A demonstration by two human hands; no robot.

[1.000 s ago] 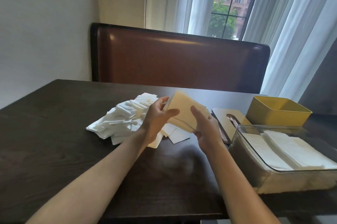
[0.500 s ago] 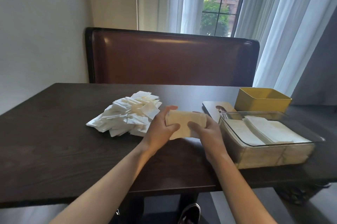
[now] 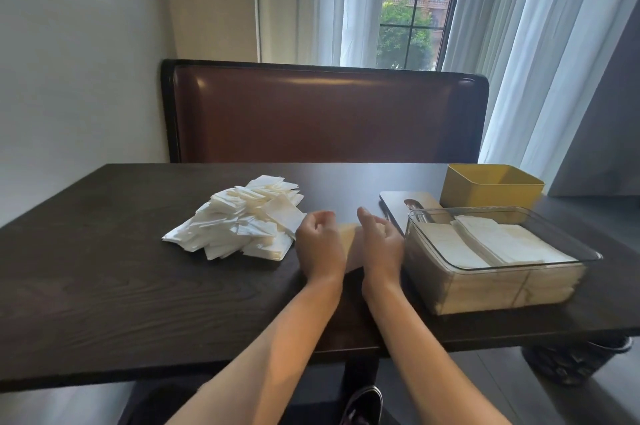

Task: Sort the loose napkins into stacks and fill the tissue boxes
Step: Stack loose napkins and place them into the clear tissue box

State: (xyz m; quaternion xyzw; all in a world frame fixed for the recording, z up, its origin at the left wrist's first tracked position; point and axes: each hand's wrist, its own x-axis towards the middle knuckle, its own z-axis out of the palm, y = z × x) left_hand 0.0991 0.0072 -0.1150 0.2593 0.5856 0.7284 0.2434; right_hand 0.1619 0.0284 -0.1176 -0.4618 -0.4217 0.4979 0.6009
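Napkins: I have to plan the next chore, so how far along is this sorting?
Done: the clear tissue box holds stacked napkins. In hand: a small squared stack lies on the table between the left hand and right hand. Left: a big loose napkin pile, and the yellow box, whose inside is hidden.

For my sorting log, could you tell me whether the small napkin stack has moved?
Yes. The small napkin stack came down onto the table, beside the loose napkin pile.

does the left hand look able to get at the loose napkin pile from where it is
Probably yes: the left hand sits just right of the loose napkin pile, with only bare table between them and nothing blocking.
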